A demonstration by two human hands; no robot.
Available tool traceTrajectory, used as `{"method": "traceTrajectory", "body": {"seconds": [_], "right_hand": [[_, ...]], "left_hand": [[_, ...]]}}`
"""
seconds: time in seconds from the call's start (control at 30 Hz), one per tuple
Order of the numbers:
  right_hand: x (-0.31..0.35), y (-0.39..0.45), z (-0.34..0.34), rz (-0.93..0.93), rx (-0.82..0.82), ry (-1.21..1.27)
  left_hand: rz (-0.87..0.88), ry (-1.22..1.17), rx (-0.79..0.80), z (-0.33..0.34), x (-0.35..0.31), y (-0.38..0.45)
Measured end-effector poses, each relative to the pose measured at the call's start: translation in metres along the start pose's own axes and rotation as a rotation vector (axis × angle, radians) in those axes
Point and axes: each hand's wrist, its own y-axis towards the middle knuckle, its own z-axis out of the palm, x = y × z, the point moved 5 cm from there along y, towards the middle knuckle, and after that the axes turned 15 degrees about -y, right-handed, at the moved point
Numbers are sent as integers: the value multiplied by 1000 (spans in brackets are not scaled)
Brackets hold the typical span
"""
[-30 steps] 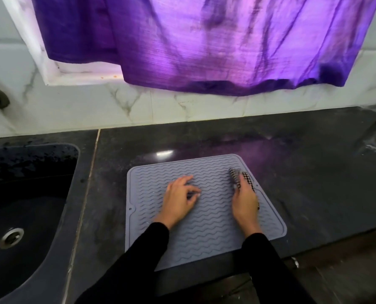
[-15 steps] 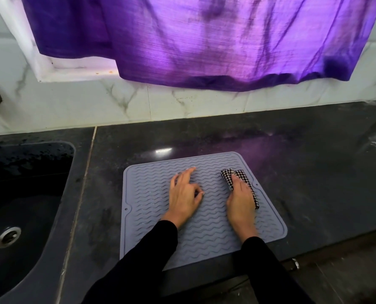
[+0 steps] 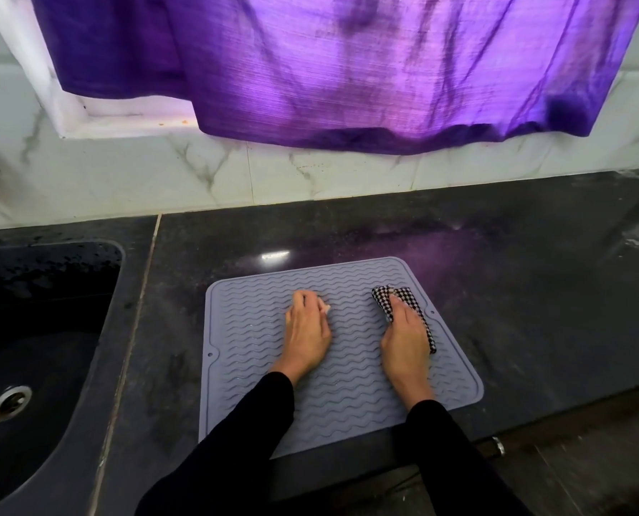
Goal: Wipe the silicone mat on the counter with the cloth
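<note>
Dark surface [image 3: 496, 292] is lying open right of the mat [image 3: 347, 396]; the sink [image 3: 31, 329] is dropping away left, and the curtain [image 3: 347, 87] is, probably, overhanging the back.

Purple curtain [image 3: 347, 68] over white marble wall [image 3: 124, 180], black sink [image 3: 31, 348] left
</note>
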Motion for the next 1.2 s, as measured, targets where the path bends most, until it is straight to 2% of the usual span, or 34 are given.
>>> {"method": "traceTrajectory", "body": {"seconds": [0.1, 0.3, 0.37, 0.5, 0.57, 0.9, 1.2], "right_hand": [[0, 0, 0, 3, -1, 0], [0, 0, 0, 5, -8, -5], [0, 0, 0, 5, -11, -8], [0, 0, 0, 1, -21, -13], [0, 0, 0, 1, -23, -1], [0, 1, -1, 8, -21, 8], [1, -1, -5, 13, -24, 10]], "left_hand": [[4, -60, -130, -21, 6, 2], [-17, -243, -499, -96, 22, -4], [35, -340, -435, -94, 13, -9], [90, -309, -6, -32, 4, -10], [105, -243, 81, -10, 7, -9], [107, -33, 19, -2, 4, -5], [98, 64, -12, 0, -1, -5]]}}
